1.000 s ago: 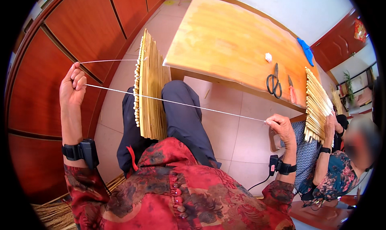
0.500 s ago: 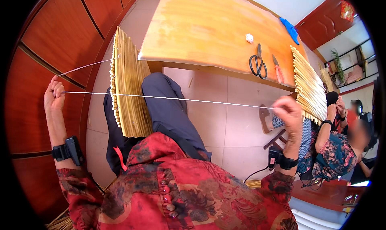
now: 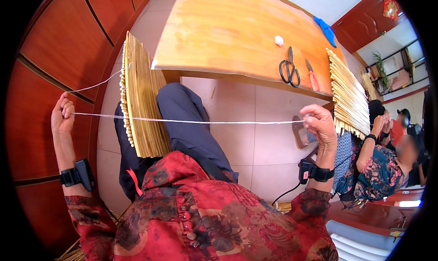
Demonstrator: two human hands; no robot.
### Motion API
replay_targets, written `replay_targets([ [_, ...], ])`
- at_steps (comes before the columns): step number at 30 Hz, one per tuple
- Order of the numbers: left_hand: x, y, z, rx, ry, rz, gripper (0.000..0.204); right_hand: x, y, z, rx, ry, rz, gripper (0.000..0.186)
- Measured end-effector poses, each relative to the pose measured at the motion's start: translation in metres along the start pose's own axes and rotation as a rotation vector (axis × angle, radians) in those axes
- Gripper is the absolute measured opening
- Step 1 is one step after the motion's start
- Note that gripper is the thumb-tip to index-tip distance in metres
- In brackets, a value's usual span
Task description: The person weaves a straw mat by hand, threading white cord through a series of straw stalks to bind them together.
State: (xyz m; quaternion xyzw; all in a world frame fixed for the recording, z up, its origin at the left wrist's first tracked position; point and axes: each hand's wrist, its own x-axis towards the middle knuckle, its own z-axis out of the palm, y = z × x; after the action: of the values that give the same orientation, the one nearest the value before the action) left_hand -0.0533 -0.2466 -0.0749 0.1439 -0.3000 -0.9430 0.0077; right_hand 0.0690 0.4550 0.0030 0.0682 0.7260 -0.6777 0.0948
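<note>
A white string [image 3: 205,122] runs nearly level across my lap between my two raised hands. My left hand [image 3: 63,113], at the far left by the wooden panels, is closed on it. From that hand another length curves to a mat of pale plant stalks [image 3: 142,97], which rests upright across my left thigh. My right hand [image 3: 319,121] pinches the other end of the string, thumb against finger, out to the right below the table's near edge. The string crosses in front of the stalk mat and my dark trousers.
On the wooden table [image 3: 228,28] lie black-handled scissors [image 3: 289,69], red-handled pliers [image 3: 312,76], a small white crumpled lump [image 3: 278,41] and a blue cloth [image 3: 325,31]. At the right, a co-worker [image 3: 381,170] sits by another stalk mat [image 3: 349,97]. Red-brown panels [image 3: 68,33] border the left.
The string has shifted slightly toward me at the left. The length from my left hand to the mat has gone from straight to slack. My right hand has moved a little left, its fingers rising.
</note>
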Motion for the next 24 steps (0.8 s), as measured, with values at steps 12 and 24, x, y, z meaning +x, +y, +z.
replay_targets([
  [12,-0.086,-0.084,0.178,0.503,-0.298,0.189,0.018,-0.026,0.091,-0.12,-0.813,0.322,0.159,0.015],
  [24,-0.115,-0.179,0.194,2.173,-1.013,0.472,0.019,-0.038,0.066,-0.076,-0.962,0.45,-0.187,0.01],
])
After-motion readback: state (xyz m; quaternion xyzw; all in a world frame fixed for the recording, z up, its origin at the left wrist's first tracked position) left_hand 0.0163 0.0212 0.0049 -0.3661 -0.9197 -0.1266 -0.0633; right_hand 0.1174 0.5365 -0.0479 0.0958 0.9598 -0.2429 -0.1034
